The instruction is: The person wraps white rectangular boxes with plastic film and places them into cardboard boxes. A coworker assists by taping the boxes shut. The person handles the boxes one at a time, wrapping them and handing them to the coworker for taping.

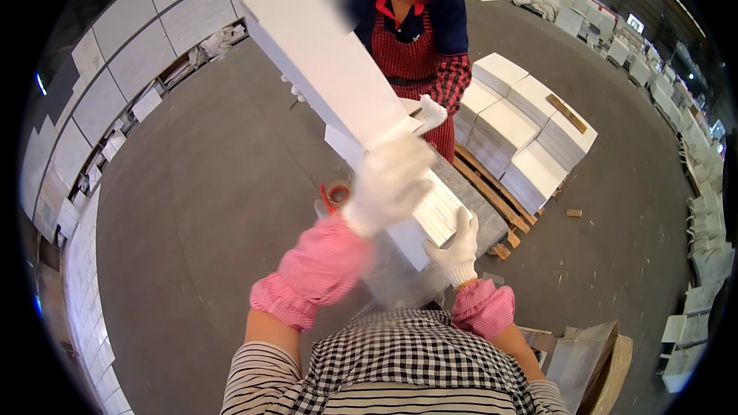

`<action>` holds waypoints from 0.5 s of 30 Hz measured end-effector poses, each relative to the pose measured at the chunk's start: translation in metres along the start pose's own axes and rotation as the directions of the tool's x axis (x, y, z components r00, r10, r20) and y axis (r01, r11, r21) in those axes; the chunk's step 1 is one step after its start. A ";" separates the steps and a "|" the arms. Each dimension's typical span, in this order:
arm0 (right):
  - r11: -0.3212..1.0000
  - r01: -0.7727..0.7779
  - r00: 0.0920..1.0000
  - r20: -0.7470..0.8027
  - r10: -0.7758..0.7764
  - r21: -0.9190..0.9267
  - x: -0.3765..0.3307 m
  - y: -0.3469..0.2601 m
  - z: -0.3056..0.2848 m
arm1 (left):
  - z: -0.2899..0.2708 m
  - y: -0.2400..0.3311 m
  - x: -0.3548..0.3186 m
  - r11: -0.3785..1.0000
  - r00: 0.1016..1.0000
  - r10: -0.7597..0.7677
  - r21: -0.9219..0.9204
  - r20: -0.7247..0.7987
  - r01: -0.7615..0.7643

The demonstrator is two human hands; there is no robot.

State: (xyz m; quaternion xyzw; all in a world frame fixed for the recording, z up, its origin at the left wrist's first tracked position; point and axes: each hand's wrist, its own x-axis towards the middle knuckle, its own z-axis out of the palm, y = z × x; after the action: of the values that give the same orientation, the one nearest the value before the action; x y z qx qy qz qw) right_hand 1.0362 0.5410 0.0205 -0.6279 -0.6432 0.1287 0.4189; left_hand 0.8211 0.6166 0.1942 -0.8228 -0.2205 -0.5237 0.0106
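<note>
My left hand [390, 183], in a white glove, is smeared by motion at the lower end of a long white box-like piece [319, 54]. Whether its fingers grip anything cannot be made out. My right hand [458, 250], also white-gloved, rests with fingers and thumb apart against the near right end of a stack of white sheets or flat pieces [438, 215]. That stack lies on a grey table [488, 223]. Across from me, a co-worker in a red checked apron [407, 50] stands behind the raised white piece, a gloved hand [433, 114] beside it.
A tape roll [338, 194] with red beside it sits at the table's left edge. Behind right, white blocks [530, 123] are stacked on a wooden pallet [492, 188]. An opened cardboard box [596, 365] stands at my lower right. Large white panels [138, 69] line the left side.
</note>
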 end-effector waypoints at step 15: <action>0.997 -0.006 0.996 -0.087 0.013 0.075 0.002 0.003 0.000 | -0.111 -0.090 0.137 0.928 0.967 -0.254 0.287 0.015 0.239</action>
State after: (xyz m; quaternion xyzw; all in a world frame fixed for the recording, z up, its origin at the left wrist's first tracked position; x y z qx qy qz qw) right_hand 1.0388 0.5431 0.0194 -0.6199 -0.6161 0.1273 0.4691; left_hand 0.7410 0.7189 0.3441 -0.7919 -0.3948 -0.4625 0.0565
